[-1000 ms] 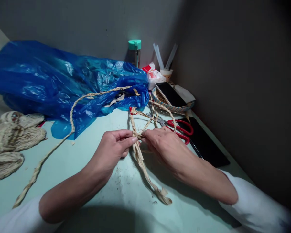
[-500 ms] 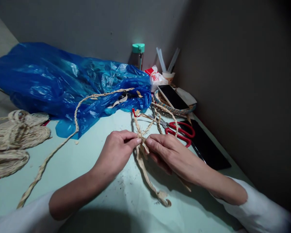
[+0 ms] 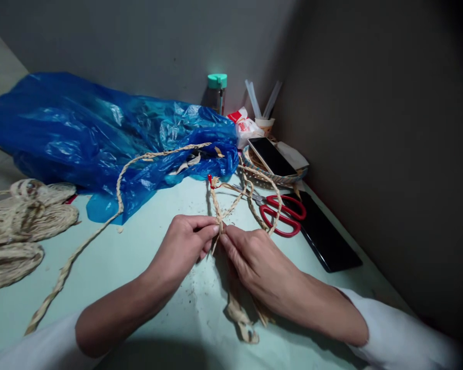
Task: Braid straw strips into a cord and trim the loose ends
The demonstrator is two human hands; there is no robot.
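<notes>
A pale braided fibre cord (image 3: pixel 217 204) runs down from a small red-headed pin (image 3: pixel 210 178) to my fingertips in the middle of the table. My left hand (image 3: pixel 185 239) pinches the braid from the left, between thumb and forefinger. Close against it, my right hand (image 3: pixel 254 257) grips the braid's strands from the right. Loose strand ends (image 3: pixel 241 321) hang out below my right hand onto the table. Another cord (image 3: pixel 272 187) loops past red-handled scissors (image 3: pixel 281 213), just beyond my right hand.
A blue plastic bag (image 3: pixel 100 128) covers the back left, with a long braided cord (image 3: pixel 73 257) trailing from it. Coiled cord bundles (image 3: pixel 31 216) lie at left. At right are a black tablet-like slab (image 3: pixel 327 236), a phone (image 3: pixel 272 155) on a basket (image 3: pixel 254 167), and a green-lidded bottle (image 3: pixel 217 82).
My right hand has moved slightly left and down, closer to my left hand. The loose strands have shifted, now partly covered by my right hand. The whole view has shifted slightly.
</notes>
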